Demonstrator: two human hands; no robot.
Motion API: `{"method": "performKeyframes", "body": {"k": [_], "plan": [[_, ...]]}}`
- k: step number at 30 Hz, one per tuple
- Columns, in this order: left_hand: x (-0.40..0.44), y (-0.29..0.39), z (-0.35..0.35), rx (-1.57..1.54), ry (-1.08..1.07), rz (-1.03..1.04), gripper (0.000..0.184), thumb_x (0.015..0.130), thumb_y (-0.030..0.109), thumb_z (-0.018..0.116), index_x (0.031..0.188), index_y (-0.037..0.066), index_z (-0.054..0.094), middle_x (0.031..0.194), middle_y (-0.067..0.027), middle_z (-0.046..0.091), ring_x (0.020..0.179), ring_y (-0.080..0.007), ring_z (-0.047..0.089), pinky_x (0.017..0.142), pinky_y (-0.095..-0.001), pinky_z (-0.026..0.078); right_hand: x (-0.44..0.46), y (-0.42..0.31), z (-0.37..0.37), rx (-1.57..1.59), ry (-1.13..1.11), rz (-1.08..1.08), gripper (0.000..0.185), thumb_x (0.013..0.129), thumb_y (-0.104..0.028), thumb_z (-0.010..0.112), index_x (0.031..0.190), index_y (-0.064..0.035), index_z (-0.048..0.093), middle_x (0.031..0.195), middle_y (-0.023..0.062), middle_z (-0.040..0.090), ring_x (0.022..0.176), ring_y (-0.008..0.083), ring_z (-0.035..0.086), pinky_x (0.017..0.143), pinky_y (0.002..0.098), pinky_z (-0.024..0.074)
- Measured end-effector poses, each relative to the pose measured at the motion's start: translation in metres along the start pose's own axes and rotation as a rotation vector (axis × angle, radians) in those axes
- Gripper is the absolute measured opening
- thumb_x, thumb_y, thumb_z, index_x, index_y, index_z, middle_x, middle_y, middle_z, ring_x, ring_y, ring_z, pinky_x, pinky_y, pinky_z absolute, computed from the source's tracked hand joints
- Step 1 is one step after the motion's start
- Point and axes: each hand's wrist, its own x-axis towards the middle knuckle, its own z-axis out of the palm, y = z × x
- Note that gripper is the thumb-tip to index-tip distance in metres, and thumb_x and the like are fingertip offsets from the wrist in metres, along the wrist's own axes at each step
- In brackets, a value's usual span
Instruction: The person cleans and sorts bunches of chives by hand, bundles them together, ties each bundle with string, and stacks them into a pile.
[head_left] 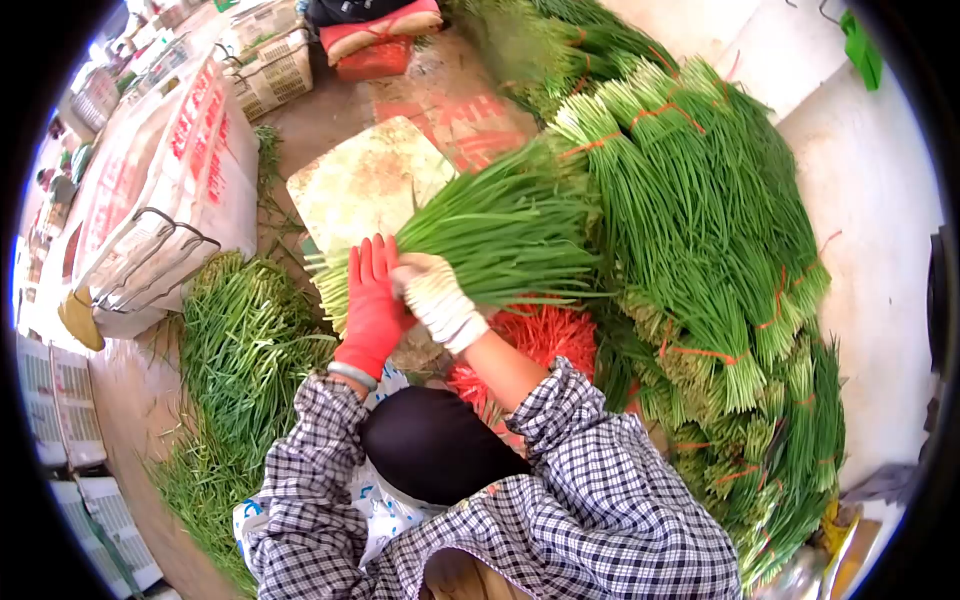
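A bunch of garlic chives [505, 235] lies across a worn pale board, its cut stalk ends to the left and green leaves to the right. My left hand [372, 305], in a red glove, rests against the stalk end with its fingers stretched out. My right hand [437, 300], in a whitish glove, lies over the bunch right beside the left one. Its fingers are curled in and slightly blurred, so what they hold is hidden. Below the leaves sits a heap of red ties [530, 345], close to my right wrist.
Tied chive bunches [690, 200] are piled high on the right against a white wall [860, 230]. Loose chives [250, 340] cover the floor on the left, near a white foam box [170, 190] with wire handles. Plastic crates [270, 75] stand behind. The board [355, 180] shows beyond the bunch.
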Motion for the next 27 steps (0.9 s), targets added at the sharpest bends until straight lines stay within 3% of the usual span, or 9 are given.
{"method": "performKeyframes", "body": {"k": [3,4,6,8,9,13,17,20,27], "plan": [[0.008,-0.012,0.023,0.081,0.124,-0.074,0.084,0.081,0.027,0.063,0.146,-0.007,0.022,0.124,-0.0187,0.053,0.123,-0.03,0.048,0.117,-0.0463,0.02,-0.042,-0.044,0.019,-0.557,0.02,-0.058,0.018,0.083,-0.017,0.057,0.07,-0.0057,0.059,0.068,0.0179,0.062,0.067,0.0341,0.062,0.064,0.0428,0.048],[0.012,-0.011,0.004,-0.032,0.05,-0.104,0.097,0.073,0.031,0.071,0.145,-0.008,0.021,0.119,-0.0175,0.055,0.118,-0.0295,0.05,0.117,-0.0464,0.021,-0.056,-0.013,0.013,-0.542,-0.026,-0.131,0.008,0.084,-0.005,0.059,0.077,-0.0011,0.058,0.066,0.0073,0.054,0.06,0.0162,0.05,0.058,0.0323,0.0439],[0.017,-0.013,-0.015,-0.16,-0.022,-0.115,0.127,0.054,0.04,0.086,0.146,-0.009,0.014,0.109,-0.0135,0.059,0.106,-0.028,0.057,0.115,-0.0473,0.023,-0.078,-0.035,0.014,-0.581,0.008,-0.145,0.008,0.083,-0.005,0.059,0.077,0.0002,0.058,0.066,0.0089,0.053,0.061,0.0205,0.051,0.06,0.0339,0.0446],[0.02,-0.014,-0.012,-0.152,-0.047,-0.117,0.124,0.057,0.038,0.085,0.147,-0.01,0.013,0.11,-0.0133,0.059,0.106,-0.0276,0.057,0.116,-0.047,0.022,-0.08,-0.011,0.017,-0.428,0.236,-0.305,0.009,0.083,-0.005,0.059,0.086,-0.0001,0.065,0.07,0.0137,0.06,0.065,0.0245,0.058,0.06,0.0349,0.0456],[0.021,-0.014,-0.01,-0.159,-0.043,-0.111,0.123,0.058,0.037,0.085,0.146,-0.01,0.013,0.11,-0.0132,0.059,0.107,-0.0277,0.057,0.116,-0.0469,0.022,-0.08,-0.014,0.007,-0.445,-0.023,0.112,0.019,0.083,-0.007,0.058,0.098,-0.0023,0.069,0.076,0.0188,0.064,0.067,0.0251,0.063,0.06,0.0359,0.047],[0.019,-0.01,-0.02,-0.109,-0.009,-0.076,0.113,0.063,0.034,0.082,0.145,-0.009,0.018,0.115,-0.0142,0.055,0.115,-0.0275,0.052,0.117,-0.0476,0.021,-0.089,0.029,-0.006,-0.694,-0.09,0.105,0.024,0.085,-0.023,0.059,0.098,-0.0047,0.07,0.076,0.0208,0.063,0.067,0.0315,0.064,0.063,0.0411,0.0506],[0.024,-0.007,-0.032,-0.141,-0.135,-0.131,0.123,0.057,0.037,0.086,0.148,-0.006,0.014,0.126,-0.0175,0.051,0.121,-0.0299,0.047,0.116,-0.0482,0.02,-0.085,0.03,-0.004,-0.144,-0.035,0.234,0.029,0.087,-0.02,0.062,0.111,-0.003,0.065,0.071,0.0072,0.063,0.064,0.016,0.062,0.056,0.033,0.0503],[0.031,0.01,-0.049,-0.013,-0.084,-0.03,0.13,0.053,0.04,0.087,0.15,-0.001,0.01,0.128,-0.0187,0.049,0.125,-0.0319,0.045,0.116,-0.0496,0.019,-0.089,0.012,-0.026,0.141,-0.004,0.594,0.056,0.091,-0.038,0.059,0.136,-0.0078,0.045,0.113,0.0115,0.06,0.079,0.0201,0.062,0.072,0.0347,0.0542],[0.052,0.012,-0.056,-0.013,-0.33,-0.035,0.137,0.054,0.034,0.086,0.153,0.012,-0.005,0.114,-0.0167,0.06,0.105,-0.0327,0.06,0.115,-0.0485,0.021,-0.049,0.065,-0.027,0.661,-0.01,0.253,0.071,0.089,-0.054,0.06,0.142,-0.0119,0.039,0.136,0.0096,0.049,0.123,0.0257,0.047,0.103,0.0445,0.0393]]}}
